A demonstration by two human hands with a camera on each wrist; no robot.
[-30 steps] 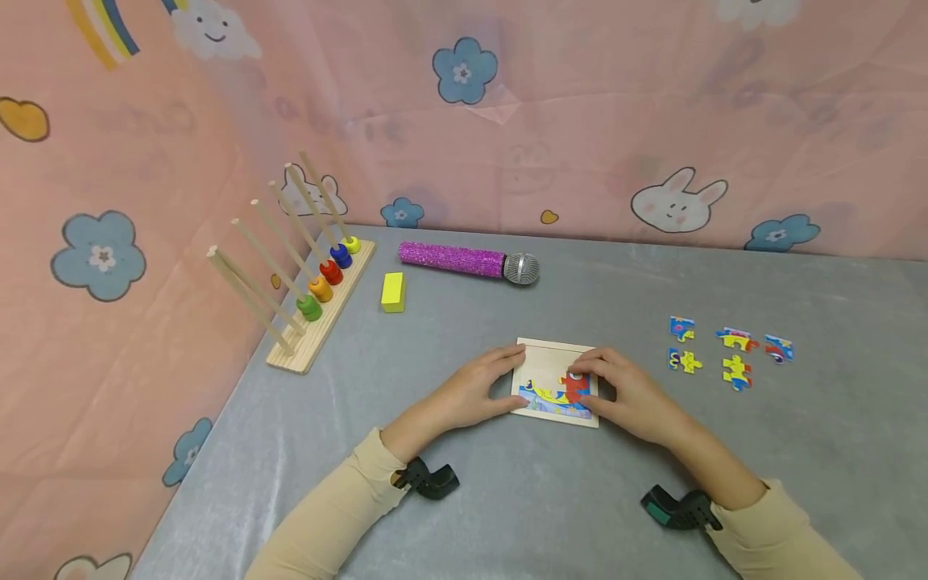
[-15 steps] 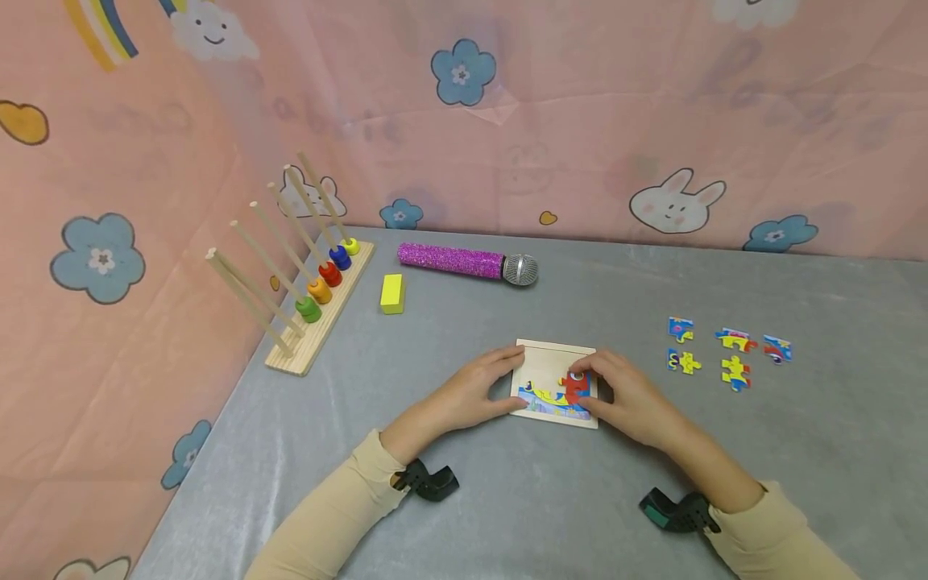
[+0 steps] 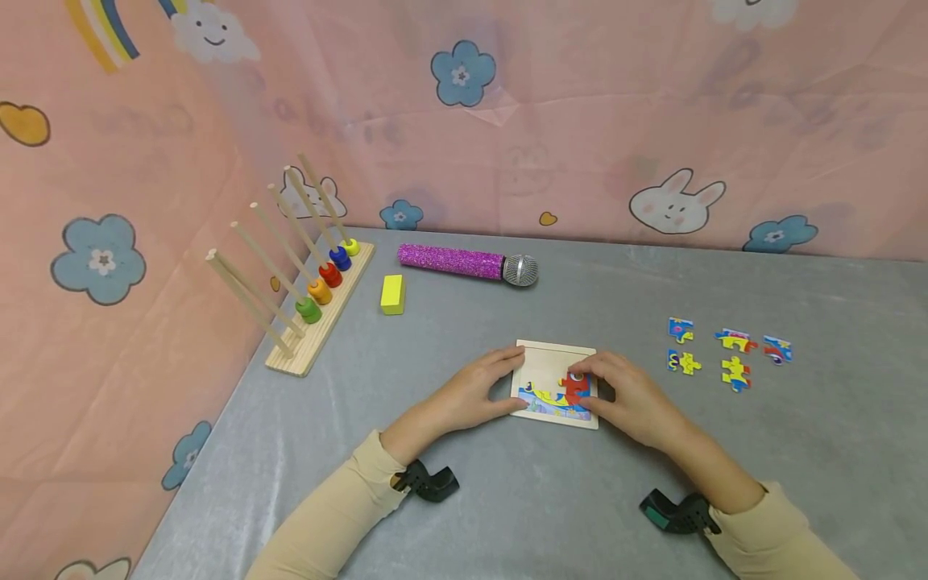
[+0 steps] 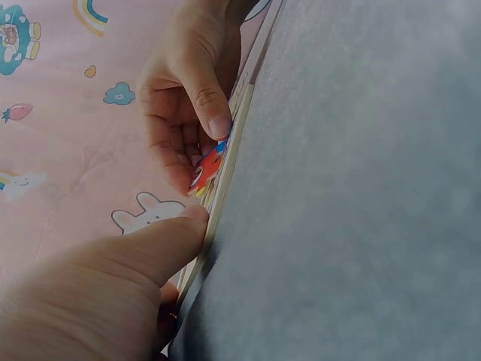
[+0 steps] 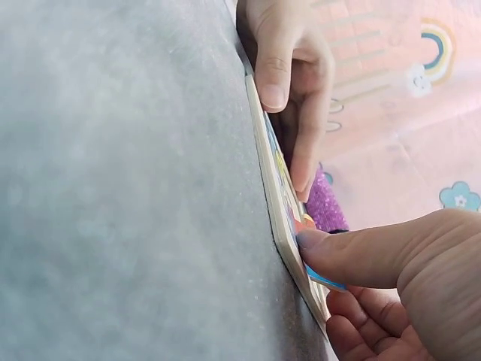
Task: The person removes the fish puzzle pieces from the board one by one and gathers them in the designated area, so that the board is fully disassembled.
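A small wooden puzzle tray (image 3: 548, 360) lies on the grey cloth, with coloured pieces along its near side and bare wood in its upper part. My left hand (image 3: 474, 393) grips the tray's left side, thumb at the near corner and fingers at the far one. At the tray's right side, my right hand (image 3: 632, 396) pinches a red puzzle piece (image 3: 575, 387) with an eye on it. The left wrist view shows this piece tilted up from the tray, between thumb and fingers. In the right wrist view its blue edge (image 5: 326, 280) shows beneath the thumb.
Several loose puzzle pieces (image 3: 736, 373) lie to the right. Behind the tray are a purple glitter microphone (image 3: 453, 259) and a yellow block (image 3: 393, 295). A wooden peg stand (image 3: 319, 342) with coloured rings is at the left. A pink printed curtain (image 3: 580, 121) hangs behind.
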